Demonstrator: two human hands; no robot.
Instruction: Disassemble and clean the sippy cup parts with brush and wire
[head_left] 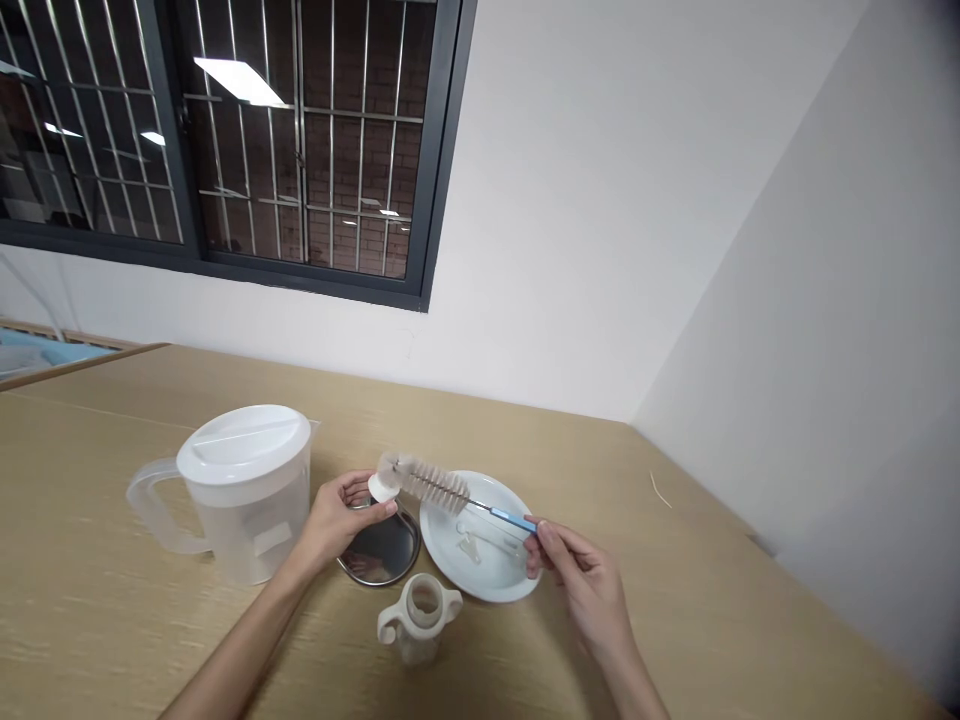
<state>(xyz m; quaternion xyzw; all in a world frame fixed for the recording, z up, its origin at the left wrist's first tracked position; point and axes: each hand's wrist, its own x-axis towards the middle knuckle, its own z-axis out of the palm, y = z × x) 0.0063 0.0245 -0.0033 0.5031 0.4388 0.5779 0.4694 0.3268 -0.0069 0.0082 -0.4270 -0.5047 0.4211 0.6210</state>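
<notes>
My left hand (341, 515) is closed round a small white bottle cap (383, 488), held above a round metal tray (384, 548). In my right hand (577, 575) is the blue handle of a bottle brush (439, 485). The brush slants up to the left, and its bristle tip meets the cap; whether it is inside cannot be told. Below my hands an open baby bottle (420, 618) with two cream side handles stands upright on the table. A white plate (450, 572) lies under the brush, holding small clear pieces.
A lidded, translucent water pitcher (251, 500) stands at the left, its handle pointing left. The wooden table (675, 600) meets the white wall at the back. A thin pale strand (660, 490) lies at the right. A barred window is above.
</notes>
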